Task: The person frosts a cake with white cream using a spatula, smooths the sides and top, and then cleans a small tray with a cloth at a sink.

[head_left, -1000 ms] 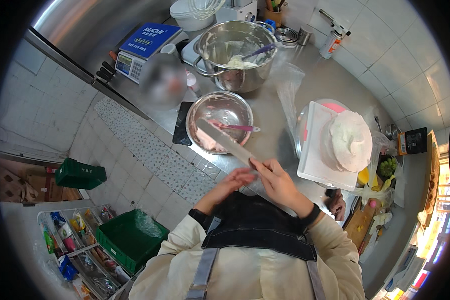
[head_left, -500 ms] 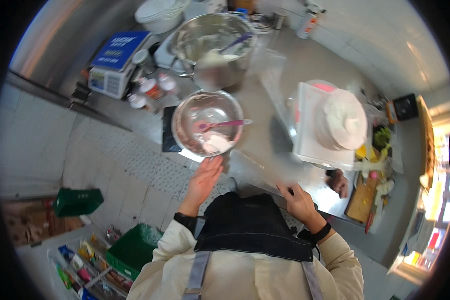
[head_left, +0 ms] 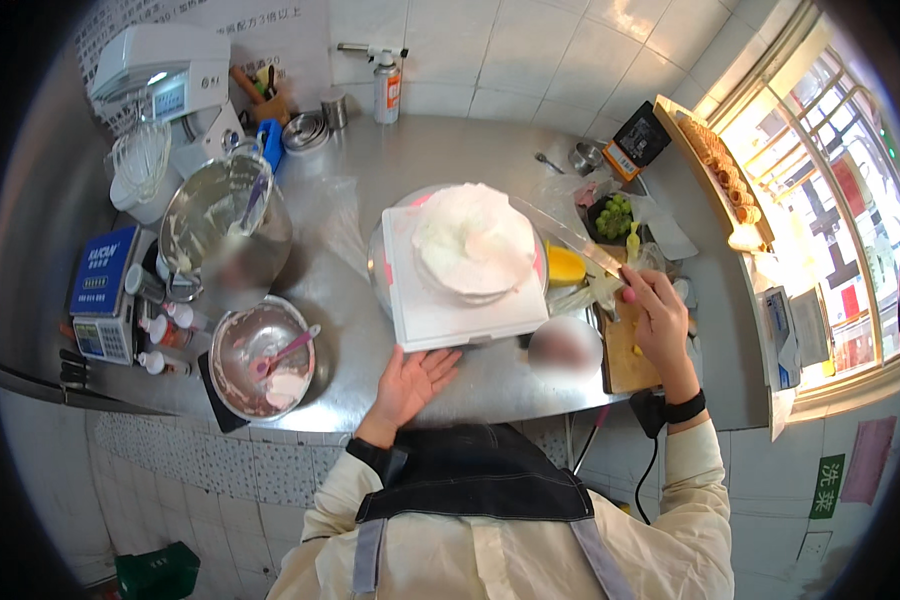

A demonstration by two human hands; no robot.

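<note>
A round cake coated in white cream (head_left: 475,245) sits on a white square board (head_left: 435,315), with a round metal stand (head_left: 375,265) showing past its left edge. My left hand (head_left: 412,385) is palm up just below the board's near edge, fingers spread and holding nothing; whether the fingertips touch the board I cannot tell. My right hand (head_left: 660,315) is closed around the handle of a long icing spatula (head_left: 555,227). Its blade points up and left, the tip close to the cake's right side.
Left of the cake stand a metal bowl (head_left: 232,350) with pinkish cream and a pink spatula, and a larger mixing bowl (head_left: 185,235). Bottles (head_left: 165,330) and a scale (head_left: 102,338) stand farther left. At right lie a cutting board (head_left: 625,365), grapes (head_left: 613,215) and a yellow fruit piece (head_left: 566,265).
The view has swung right, bringing the cake to the middle. My left hand has gone from the bowl's rim to the board's near edge. My right hand has raised the icing spatula beside the cake.
</note>
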